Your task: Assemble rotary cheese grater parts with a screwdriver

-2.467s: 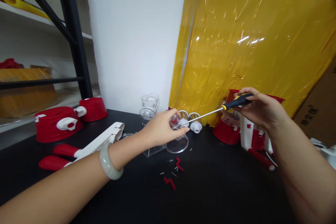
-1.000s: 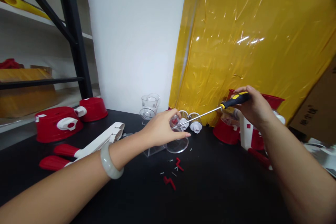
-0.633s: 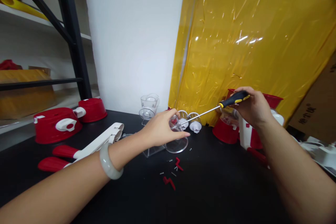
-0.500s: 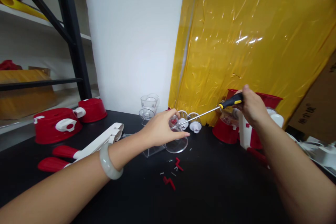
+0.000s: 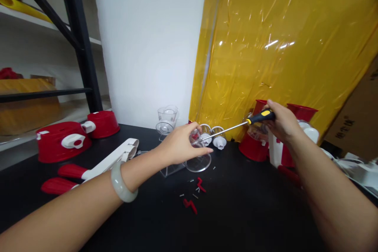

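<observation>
My left hand is closed around a clear plastic part with a round, wide rim, above the black tabletop. In my right hand is a screwdriver with a black and yellow handle. Its long shaft slants down to the left, and the tip reaches the clear part by my left fingers; the exact contact point is too small to make out. In front of my left hand lie two small red plastic pieces, with several small screws scattered around them.
Two metal grater drums lie behind my left hand, beside a clear hopper. Red bases and white cranks with red handles occupy the left. Red and white assembled units stand at right, before a yellow-wrapped panel.
My right hand has shifted its grip on the screwdriver handle, and the handle has turned so its yellow patch shows. My left hand and the clear part stay nearly in place.
</observation>
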Tool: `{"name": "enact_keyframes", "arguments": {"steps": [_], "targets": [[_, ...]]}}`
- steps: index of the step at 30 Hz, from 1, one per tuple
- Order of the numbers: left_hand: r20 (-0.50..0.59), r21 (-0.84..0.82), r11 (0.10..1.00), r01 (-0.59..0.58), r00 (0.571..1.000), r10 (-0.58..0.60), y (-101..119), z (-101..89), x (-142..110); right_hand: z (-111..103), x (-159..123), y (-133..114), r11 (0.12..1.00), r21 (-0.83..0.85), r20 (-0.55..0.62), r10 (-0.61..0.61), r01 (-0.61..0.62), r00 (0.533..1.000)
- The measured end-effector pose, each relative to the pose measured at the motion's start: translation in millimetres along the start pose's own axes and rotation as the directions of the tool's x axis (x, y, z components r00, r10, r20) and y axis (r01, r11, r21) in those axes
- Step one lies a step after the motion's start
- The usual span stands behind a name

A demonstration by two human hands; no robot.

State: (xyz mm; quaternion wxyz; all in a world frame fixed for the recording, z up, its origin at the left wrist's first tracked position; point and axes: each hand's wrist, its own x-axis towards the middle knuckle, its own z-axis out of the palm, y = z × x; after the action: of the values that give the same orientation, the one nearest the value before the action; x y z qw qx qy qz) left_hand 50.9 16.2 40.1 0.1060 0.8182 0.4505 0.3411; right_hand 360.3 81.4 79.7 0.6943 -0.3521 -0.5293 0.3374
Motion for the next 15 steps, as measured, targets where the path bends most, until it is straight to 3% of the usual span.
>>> {"name": "enact_keyframes", "arguments": {"steps": [3, 6, 10, 15], "targets": [[-0.007, 0.004, 1.0, -0.004, 1.0, 0.004, -1, 0.9, 0, 3, -2, -1, 0.986, 0.165, -0.012, 0.019, -0.017, 1.0], [-0.019, 0.019, 0.999, -0.026, 0.999, 0.027, -3, 2.2, 0, 7, -8, -6, 0.943, 0.318, 0.056, 0.087, -0.1, 0.995], [-0.034, 0.035, 0.999, -0.008, 0.999, 0.009, -5, 2.5, 1, 10, -10, -3, 0.949, 0.291, 0.097, 0.098, -0.123, 0.99], [-0.044, 0.046, 0.999, -0.016, 0.999, 0.018, -7, 1.1, 3, 12, -2, 11, 0.985, 0.173, -0.05, -0.004, 0.012, 0.999]]}}
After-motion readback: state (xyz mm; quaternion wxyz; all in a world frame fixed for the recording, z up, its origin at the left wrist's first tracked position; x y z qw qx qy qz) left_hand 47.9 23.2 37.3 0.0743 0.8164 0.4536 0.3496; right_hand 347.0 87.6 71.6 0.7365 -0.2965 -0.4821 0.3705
